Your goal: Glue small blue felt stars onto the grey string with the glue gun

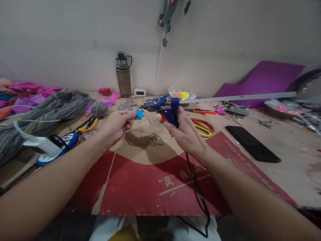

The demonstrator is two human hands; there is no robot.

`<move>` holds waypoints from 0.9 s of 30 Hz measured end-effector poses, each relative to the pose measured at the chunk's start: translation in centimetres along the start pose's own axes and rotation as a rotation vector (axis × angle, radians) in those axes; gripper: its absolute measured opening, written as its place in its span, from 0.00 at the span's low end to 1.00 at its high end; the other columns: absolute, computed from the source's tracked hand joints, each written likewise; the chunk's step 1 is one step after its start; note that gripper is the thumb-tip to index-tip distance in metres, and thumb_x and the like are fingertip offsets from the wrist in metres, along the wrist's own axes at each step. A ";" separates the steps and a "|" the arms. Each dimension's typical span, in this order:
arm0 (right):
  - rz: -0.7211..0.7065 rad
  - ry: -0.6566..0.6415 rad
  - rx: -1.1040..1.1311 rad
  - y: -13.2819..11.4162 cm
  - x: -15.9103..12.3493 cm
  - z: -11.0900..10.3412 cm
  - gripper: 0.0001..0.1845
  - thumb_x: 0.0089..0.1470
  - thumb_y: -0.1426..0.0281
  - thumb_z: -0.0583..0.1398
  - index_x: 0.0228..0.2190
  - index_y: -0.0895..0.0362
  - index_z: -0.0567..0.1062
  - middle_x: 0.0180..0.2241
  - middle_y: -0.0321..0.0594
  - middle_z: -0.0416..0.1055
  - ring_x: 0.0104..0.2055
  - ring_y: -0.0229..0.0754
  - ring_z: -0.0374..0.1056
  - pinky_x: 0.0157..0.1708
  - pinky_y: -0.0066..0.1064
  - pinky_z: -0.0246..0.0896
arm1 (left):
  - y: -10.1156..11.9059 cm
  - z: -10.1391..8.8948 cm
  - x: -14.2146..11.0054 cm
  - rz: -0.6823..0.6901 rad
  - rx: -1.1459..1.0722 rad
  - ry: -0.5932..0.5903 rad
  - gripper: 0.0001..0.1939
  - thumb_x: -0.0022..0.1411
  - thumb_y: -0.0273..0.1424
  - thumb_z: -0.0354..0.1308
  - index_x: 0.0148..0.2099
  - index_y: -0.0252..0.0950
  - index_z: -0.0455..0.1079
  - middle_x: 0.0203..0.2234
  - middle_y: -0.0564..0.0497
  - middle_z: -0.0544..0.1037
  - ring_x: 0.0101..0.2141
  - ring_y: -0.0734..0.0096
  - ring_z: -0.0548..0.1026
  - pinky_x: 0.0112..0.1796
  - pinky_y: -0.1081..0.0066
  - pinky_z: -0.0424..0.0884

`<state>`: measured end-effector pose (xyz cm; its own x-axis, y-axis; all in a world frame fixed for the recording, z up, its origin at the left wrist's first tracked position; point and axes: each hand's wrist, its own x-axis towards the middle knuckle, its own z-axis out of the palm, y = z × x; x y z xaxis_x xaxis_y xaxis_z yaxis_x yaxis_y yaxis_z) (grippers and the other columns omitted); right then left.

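Note:
Between the fingertips of my left hand (119, 125) a small blue flower-shaped cutout (140, 114) is pinched. My right hand (184, 130) is wrapped round the handle of a blue hot glue gun (172, 108), fingers near its orange trigger. The nozzle points left and sits close to the cutout; I cannot tell whether they touch. A long whitish glue stick (240, 97) sticks out of the gun's back, and a black cord hangs from its grip. Below the hands, a thin grey cord (155, 139) lies loosely coiled on the cardboard.
Red-and-tan cardboard (140, 187) covers the front of the table. At left lie grey yarn (62, 103), a blue power strip (72, 140) and a yellow cutter (90, 124). A bottle (123, 75) stands behind. Scissors (204, 126), a phone (252, 143) and purple sheet (260, 80) lie right.

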<state>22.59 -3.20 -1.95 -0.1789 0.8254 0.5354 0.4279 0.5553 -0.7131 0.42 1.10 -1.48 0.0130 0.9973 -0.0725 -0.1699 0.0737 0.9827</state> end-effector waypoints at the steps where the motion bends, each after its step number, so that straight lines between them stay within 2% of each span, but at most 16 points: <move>1: -0.020 -0.019 -0.022 -0.1 0.0 -0.1 0.26 0.56 0.69 0.57 0.56 0.51 0.64 0.53 0.46 0.68 0.54 0.51 0.65 0.56 0.50 0.60 | 0.0 0.0 0.0 -0.005 -0.002 0.004 0.05 0.50 0.25 0.66 0.29 0.29 0.73 0.19 0.53 0.70 0.16 0.85 0.63 0.15 0.84 0.56; 6: -0.097 -0.033 -0.065 -0.1 0.1 -0.1 0.24 0.58 0.70 0.55 0.56 0.53 0.64 0.55 0.46 0.67 0.56 0.51 0.63 0.59 0.49 0.56 | 0.1 0.0 0.0 0.002 -0.001 -0.012 0.05 0.51 0.24 0.65 0.27 0.29 0.72 0.19 0.53 0.70 0.16 0.85 0.63 0.15 0.83 0.55; 11: -0.101 -0.031 -0.063 0.1 0.0 0.0 0.26 0.58 0.70 0.56 0.57 0.56 0.63 0.56 0.48 0.66 0.58 0.52 0.62 0.62 0.49 0.52 | 0.2 0.1 -0.1 0.003 0.013 -0.017 0.04 0.52 0.24 0.64 0.28 0.29 0.72 0.18 0.54 0.69 0.16 0.85 0.63 0.15 0.83 0.56; 18: -0.057 -0.032 -0.090 0.1 0.0 0.1 0.27 0.57 0.70 0.56 0.58 0.56 0.61 0.55 0.49 0.67 0.59 0.55 0.62 0.61 0.54 0.54 | 0.5 0.5 -0.5 -0.001 0.008 -0.012 0.04 0.52 0.23 0.64 0.28 0.29 0.71 0.18 0.54 0.69 0.16 0.84 0.63 0.14 0.82 0.54; 27: -0.053 -0.024 -0.135 0.1 0.0 0.2 0.27 0.57 0.71 0.56 0.58 0.58 0.61 0.53 0.49 0.68 0.59 0.54 0.62 0.61 0.51 0.55 | 0.3 0.3 -0.4 0.006 0.008 -0.030 0.04 0.50 0.24 0.65 0.29 0.28 0.72 0.21 0.53 0.70 0.17 0.85 0.64 0.14 0.83 0.52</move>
<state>22.53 -3.14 -2.14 -0.2248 0.7983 0.5588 0.5318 0.5810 -0.6161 0.69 0.77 -1.15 0.0418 0.9973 -0.0611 -0.1626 0.0671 0.9844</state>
